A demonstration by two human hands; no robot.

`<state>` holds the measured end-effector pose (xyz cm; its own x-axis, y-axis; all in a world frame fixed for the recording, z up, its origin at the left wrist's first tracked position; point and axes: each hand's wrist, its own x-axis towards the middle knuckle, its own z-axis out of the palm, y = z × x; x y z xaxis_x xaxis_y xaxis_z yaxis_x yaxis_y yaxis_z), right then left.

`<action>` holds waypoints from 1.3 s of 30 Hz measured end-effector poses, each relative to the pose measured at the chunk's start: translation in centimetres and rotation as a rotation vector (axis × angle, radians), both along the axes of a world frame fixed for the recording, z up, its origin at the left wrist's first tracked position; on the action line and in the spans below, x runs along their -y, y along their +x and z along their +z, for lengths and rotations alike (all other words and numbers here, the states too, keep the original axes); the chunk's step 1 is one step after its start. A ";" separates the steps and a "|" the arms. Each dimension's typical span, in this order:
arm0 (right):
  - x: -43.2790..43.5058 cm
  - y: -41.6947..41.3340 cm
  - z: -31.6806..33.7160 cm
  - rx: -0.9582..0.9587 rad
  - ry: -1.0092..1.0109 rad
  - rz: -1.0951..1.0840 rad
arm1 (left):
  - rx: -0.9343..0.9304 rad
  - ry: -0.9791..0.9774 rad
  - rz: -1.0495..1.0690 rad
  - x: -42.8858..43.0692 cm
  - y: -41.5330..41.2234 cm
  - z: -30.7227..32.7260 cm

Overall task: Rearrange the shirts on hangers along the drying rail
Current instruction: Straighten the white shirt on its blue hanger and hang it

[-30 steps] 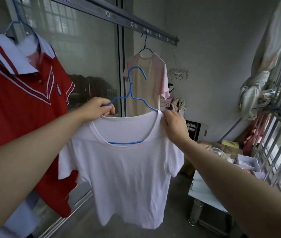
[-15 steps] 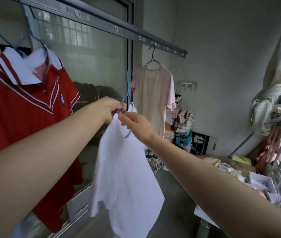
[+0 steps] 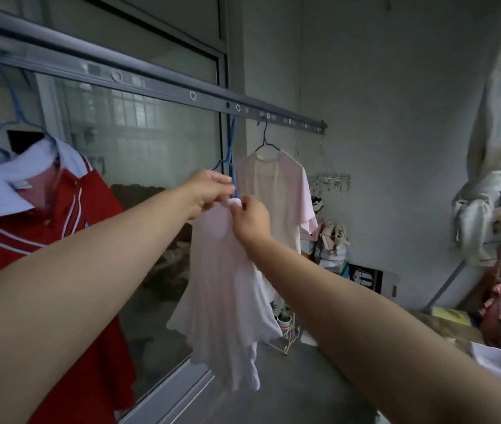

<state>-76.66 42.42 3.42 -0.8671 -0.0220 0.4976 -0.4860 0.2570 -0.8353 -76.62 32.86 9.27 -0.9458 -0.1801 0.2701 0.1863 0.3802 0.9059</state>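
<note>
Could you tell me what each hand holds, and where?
Left hand grips the blue hanger below its hook; right hand pinches the white shirt at its top.

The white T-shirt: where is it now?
Head view, centre, under the rail: the white T-shirt hangs on a blue hanger held by left hand and right hand, between red polo (left) and pink-sleeved shirt (right).
</note>
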 end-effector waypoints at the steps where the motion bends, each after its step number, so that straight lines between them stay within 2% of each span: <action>1: 0.2 -1.0 0.4 -0.029 0.025 -0.024 | -0.018 -0.073 -0.008 0.5 -0.3 0.5; 5: 0.6 -4.4 1.4 -0.061 0.001 -0.098 | -0.106 -0.355 0.065 3.6 -1.3 1.7; 13: 1.6 -11.4 3.9 -0.175 -0.021 -0.208 | -0.168 -0.494 0.167 11.2 -5.1 4.4; 19: 2.4 -15.8 5.1 -0.182 0.055 -0.239 | -0.192 -0.590 0.220 14.8 -7.5 4.6; 25: 2.6 -20.7 7.9 -0.192 0.075 -0.167 | -0.194 -0.815 0.323 17.5 -9.0 5.3; 33: 4.1 -26.9 9.2 -0.240 0.025 -0.097 | -0.241 -0.923 0.418 19.1 -11.8 6.8; 39: 5.6 -29.6 8.7 -0.189 -0.043 -0.048 | -0.243 -0.972 0.438 20.1 -12.9 7.3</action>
<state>-106.24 36.84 12.09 -0.7579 0.0417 0.6510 -0.6229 0.2500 -0.7413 -89.54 12.77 16.54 -0.7539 -0.0962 0.6499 -0.0058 0.9902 0.1399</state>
